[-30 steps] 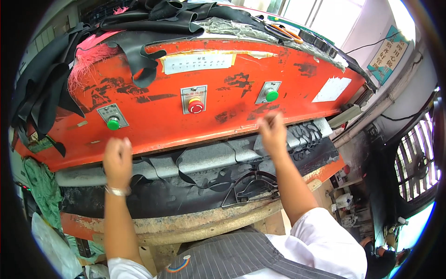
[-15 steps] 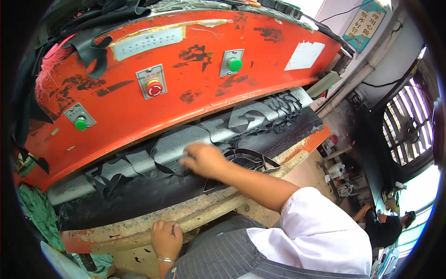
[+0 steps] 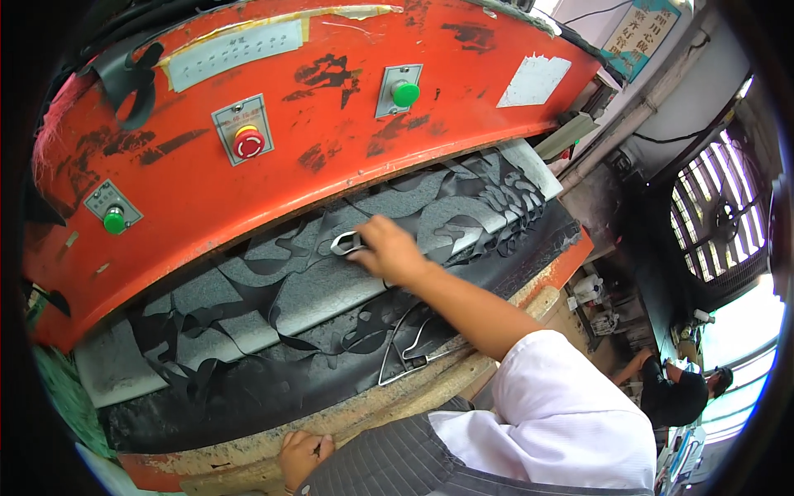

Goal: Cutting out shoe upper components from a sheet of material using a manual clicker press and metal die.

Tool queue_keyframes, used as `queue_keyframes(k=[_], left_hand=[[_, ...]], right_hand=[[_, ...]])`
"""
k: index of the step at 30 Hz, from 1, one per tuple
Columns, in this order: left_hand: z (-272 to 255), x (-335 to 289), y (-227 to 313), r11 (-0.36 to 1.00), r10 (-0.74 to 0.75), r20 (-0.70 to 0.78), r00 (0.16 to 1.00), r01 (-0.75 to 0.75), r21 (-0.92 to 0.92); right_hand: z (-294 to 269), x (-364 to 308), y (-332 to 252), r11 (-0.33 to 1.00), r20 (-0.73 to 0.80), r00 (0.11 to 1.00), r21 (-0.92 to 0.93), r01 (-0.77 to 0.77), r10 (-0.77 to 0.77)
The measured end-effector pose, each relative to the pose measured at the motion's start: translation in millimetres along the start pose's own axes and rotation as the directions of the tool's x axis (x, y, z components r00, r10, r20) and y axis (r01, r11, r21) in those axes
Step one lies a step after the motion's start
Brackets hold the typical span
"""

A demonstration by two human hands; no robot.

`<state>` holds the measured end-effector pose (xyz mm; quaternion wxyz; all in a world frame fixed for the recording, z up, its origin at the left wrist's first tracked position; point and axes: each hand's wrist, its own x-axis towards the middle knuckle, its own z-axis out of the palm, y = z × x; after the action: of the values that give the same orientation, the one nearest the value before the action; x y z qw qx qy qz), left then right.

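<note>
My right hand (image 3: 390,250) reaches over the pale grey cutting board (image 3: 248,347), pinching a small metal cutting die (image 3: 346,243) with an open, looped outline. Under it lies a dark sheet (image 3: 302,269), cut into thin webs and loose strips. A larger metal cutting die (image 3: 405,347) lies on the black front surface, nearer my body than my right hand. My left hand (image 3: 304,456) rests at the worn front edge, fingers bent together. A small dark mark shows by its fingers. What they hold, if anything, is hidden.
A red machine panel (image 3: 322,140) spans the far side, carrying green buttons (image 3: 405,94) and a red stop button (image 3: 248,142). Crowded dark offcuts (image 3: 517,198) cover the board's right end. A person (image 3: 678,393) is at the far right, near a large fan (image 3: 724,211).
My right hand has moved farther in over the board, and the small die now shows in its fingers. More of the board and cut sheet is exposed. My left hand stays at the edge.
</note>
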<state>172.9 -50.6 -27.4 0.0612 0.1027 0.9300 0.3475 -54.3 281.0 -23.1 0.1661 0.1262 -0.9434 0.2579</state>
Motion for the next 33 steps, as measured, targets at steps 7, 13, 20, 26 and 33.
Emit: queue_keyframes(k=[7, 13, 20, 26, 33], left_hand=[[11, 16, -27, 0.998, 0.062, 0.117, 0.991, -0.059, -0.026], [7, 30, -11, 0.998, -0.007, 0.205, 0.979, 0.018, -0.052], [-30, 81, 25, 0.986, 0.076, 0.165, 0.983, -0.050, -0.157], [-114, 159, 4, 0.975, 0.177, -0.673, 0.718, -0.221, 0.021], [-210, 185, 22, 0.951, 0.308, -0.737, 0.601, -0.210, 0.226]], right_hand=[[-31, -8, 83, 0.997, 0.050, 0.996, -0.003, -0.071, 0.071], [-27, -14, 83, 0.999, 0.024, 0.999, 0.009, -0.039, 0.039], [-29, -12, 85, 0.999, 0.014, 1.000, -0.029, 0.024, -0.024], [-78, 6, 39, 0.947, -0.319, 0.926, 0.305, -0.101, 0.202], [-129, 50, -4, 0.883, -0.507, 0.823, 0.468, 0.016, 0.255]])
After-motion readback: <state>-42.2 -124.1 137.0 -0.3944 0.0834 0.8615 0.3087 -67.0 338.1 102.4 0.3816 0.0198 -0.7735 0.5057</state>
